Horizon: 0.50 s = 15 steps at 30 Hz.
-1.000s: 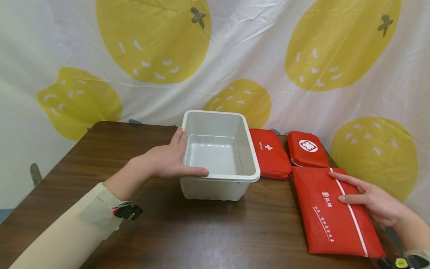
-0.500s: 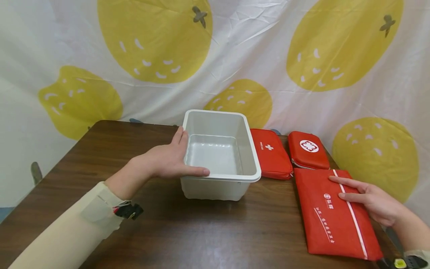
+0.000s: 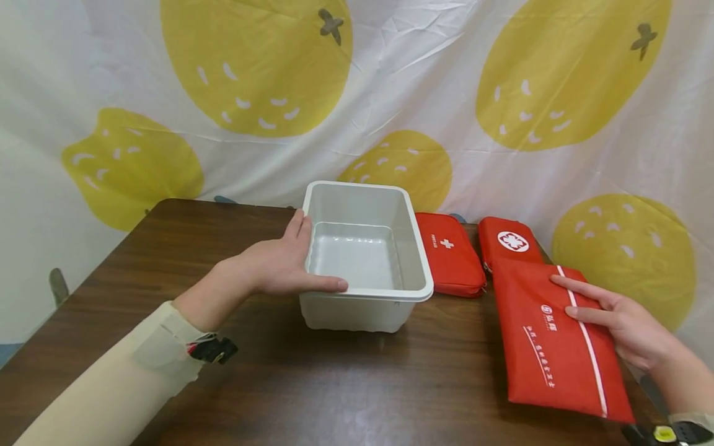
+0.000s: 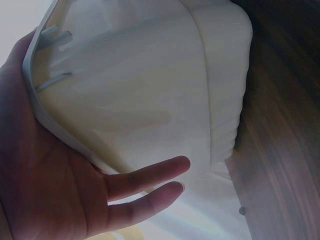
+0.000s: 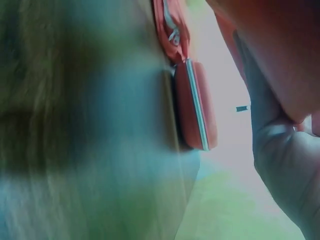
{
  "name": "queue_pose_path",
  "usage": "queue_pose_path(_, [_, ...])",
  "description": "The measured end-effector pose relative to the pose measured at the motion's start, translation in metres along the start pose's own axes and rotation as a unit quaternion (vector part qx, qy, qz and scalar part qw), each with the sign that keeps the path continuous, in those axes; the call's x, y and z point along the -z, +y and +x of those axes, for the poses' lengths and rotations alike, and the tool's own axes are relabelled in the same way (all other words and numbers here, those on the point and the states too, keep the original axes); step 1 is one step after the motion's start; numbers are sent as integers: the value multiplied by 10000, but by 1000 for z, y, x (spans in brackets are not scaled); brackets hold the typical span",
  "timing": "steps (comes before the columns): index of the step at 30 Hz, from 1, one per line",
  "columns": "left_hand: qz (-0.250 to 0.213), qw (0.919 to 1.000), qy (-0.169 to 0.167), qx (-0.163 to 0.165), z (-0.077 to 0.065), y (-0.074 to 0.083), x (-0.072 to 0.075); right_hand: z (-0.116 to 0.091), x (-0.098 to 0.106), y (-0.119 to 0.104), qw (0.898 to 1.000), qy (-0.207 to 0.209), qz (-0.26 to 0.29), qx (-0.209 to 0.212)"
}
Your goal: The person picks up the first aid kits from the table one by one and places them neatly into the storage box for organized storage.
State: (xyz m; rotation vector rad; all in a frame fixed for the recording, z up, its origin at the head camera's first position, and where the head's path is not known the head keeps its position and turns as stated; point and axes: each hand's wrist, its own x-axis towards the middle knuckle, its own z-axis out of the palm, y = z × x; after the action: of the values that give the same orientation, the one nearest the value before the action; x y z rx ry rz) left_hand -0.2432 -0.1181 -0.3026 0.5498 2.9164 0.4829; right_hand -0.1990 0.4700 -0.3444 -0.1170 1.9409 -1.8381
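1. By the right edge of the table point(image 3: 334, 390), the right hand point(image 3: 627, 325) grasps the pouch point(image 3: 549, 353), red with white print, thumb and forefinger lying across its upper face; the pouch is held just above the table, its far end overlapping the case point(image 3: 499, 236) in the head view.
2. Toward the back edge, the bin point(image 3: 357, 314) stands upright; the left hand point(image 3: 276, 266) rests at its near left corner, ungrasping, fingers extended, thumb laid along the near rim.
3. At the far right corner lies the case, white badge upward; the kit point(image 3: 453, 257), marked with a white cross, lies between bin and case.
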Motion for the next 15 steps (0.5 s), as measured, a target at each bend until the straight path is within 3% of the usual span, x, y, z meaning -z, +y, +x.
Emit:
queue_pose_path(8, [-30, 10000, 10, -26, 0, 0, 0, 16, -13, -11, 9986, -99, 519, 56])
queue_pose_path(15, [4, 10000, -17, -47, -1, 0, 0, 34, -24, -20, 9986, 26, 523, 75])
